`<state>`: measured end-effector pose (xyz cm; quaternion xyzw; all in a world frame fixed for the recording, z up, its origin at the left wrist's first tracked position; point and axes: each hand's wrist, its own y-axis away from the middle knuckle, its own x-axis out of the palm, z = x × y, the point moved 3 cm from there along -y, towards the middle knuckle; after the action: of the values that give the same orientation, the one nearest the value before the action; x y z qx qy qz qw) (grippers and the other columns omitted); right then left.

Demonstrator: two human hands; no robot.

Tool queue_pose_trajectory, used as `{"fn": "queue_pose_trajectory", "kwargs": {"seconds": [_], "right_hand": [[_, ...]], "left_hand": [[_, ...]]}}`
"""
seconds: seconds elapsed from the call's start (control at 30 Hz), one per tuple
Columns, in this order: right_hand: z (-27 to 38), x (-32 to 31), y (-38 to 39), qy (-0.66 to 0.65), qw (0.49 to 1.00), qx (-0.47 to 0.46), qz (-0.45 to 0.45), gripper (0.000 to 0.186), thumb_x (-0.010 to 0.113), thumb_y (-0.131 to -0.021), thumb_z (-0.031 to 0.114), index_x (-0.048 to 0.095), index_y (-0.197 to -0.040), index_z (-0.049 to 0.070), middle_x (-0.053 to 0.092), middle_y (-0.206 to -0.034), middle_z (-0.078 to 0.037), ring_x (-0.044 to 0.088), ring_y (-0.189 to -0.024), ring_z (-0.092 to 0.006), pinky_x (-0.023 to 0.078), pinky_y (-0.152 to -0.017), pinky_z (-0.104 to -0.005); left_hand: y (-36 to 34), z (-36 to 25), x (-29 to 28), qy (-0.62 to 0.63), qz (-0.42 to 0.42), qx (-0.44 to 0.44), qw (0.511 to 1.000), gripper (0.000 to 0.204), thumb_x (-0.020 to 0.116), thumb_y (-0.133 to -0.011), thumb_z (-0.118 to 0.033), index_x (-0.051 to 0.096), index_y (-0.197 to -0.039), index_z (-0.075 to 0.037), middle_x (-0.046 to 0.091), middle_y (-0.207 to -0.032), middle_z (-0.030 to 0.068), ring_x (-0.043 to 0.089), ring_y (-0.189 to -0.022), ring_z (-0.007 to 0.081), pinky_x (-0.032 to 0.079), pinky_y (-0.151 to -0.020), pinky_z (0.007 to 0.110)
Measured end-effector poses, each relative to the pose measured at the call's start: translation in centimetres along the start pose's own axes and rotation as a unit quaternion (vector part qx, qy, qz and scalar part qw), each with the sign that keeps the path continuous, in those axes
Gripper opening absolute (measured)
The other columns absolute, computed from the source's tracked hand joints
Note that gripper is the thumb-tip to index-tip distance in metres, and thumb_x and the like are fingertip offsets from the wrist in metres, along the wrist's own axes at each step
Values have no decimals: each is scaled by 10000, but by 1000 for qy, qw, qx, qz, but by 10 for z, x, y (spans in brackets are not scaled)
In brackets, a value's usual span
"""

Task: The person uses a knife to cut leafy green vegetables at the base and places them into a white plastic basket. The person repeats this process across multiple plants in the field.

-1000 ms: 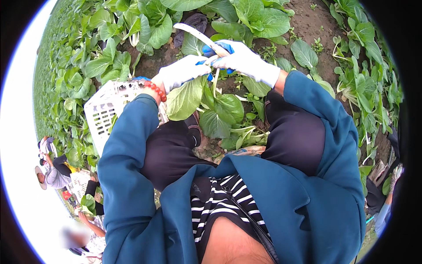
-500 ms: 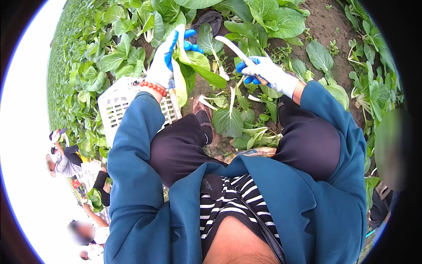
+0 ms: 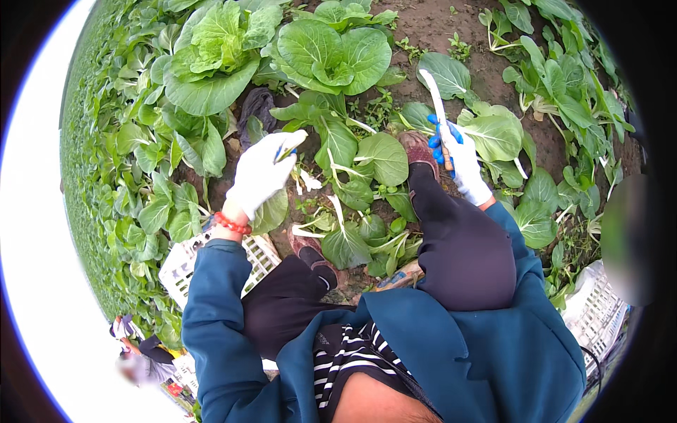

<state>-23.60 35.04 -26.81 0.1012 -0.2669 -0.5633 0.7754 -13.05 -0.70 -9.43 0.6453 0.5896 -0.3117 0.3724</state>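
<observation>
My left hand (image 3: 262,171), in a white glove with a blue palm, is closed around a leafy green. Its pale stalk end (image 3: 290,144) sticks out by the thumb; a leaf (image 3: 272,213) shows below the hand, though the glove hides whether they join. My right hand (image 3: 462,158), gloved alike, grips a knife (image 3: 438,106) by its brown handle, the long pale blade pointing up and away. Between the hands, cut leaves (image 3: 345,245) with white stalks lie on the soil. Small white pieces (image 3: 307,181) show just right of my left hand.
A white plastic crate (image 3: 182,266) stands beside my left forearm. Growing leafy heads (image 3: 331,53) fill the ground ahead, with a dark cloth (image 3: 257,109) among them. Another white crate (image 3: 598,310) is at the right. A person (image 3: 144,356) works at the lower left.
My right hand has moved right with the knife, whose blade now points more upright. My left hand has lowered and turned its back upward. My right foot has stepped forward, and the view has shifted.
</observation>
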Motion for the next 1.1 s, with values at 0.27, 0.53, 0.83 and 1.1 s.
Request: {"fn": "queue_pose_trajectory", "kwargs": {"seconds": [0.27, 0.53, 0.83, 1.1], "right_hand": [[-12, 26, -24, -25, 992, -26, -123, 394, 609, -1007, 281, 577, -1330, 57, 619, -824, 21, 511, -619, -22, 441, -559, -180], [-2, 59, -23, -1, 997, -45, 68, 528, 615, -966, 146, 466, -1462, 46, 579, -853, 37, 476, -674, -26, 423, -607, -202], [-21, 124, -79, 309, 924, -141, 177, 598, 641, -934, 333, 455, -1487, 199, 713, -1055, -122, 692, -845, -307, 551, -782, -379], [-15, 122, -133, 384, 917, -77, 82, 552, 590, -942, 318, 460, -1472, 240, 705, -922, -143, 681, -795, -328, 533, -718, -428]], "left_hand": [[-143, -77, 141, -319, 231, 125, 910, 447, 650, -910, -333, 610, -1306, -129, 520, -1393, 160, 603, -1069, 348, 525, -884, 449], [-223, 23, 48, -389, 260, -81, 880, 266, 660, -858, -143, 663, -1123, -117, 245, -1619, 161, 555, -1178, 407, 526, -955, 467], [-129, 72, 49, -387, 162, -11, 908, 163, 605, -903, -230, 628, -952, -76, 541, -1353, 204, 624, -953, 359, 554, -769, 456], [-79, 109, 46, -305, 69, -36, 949, 307, 654, -835, -116, 658, -1141, -138, 599, -1230, 162, 620, -1018, 348, 527, -852, 426]]}}
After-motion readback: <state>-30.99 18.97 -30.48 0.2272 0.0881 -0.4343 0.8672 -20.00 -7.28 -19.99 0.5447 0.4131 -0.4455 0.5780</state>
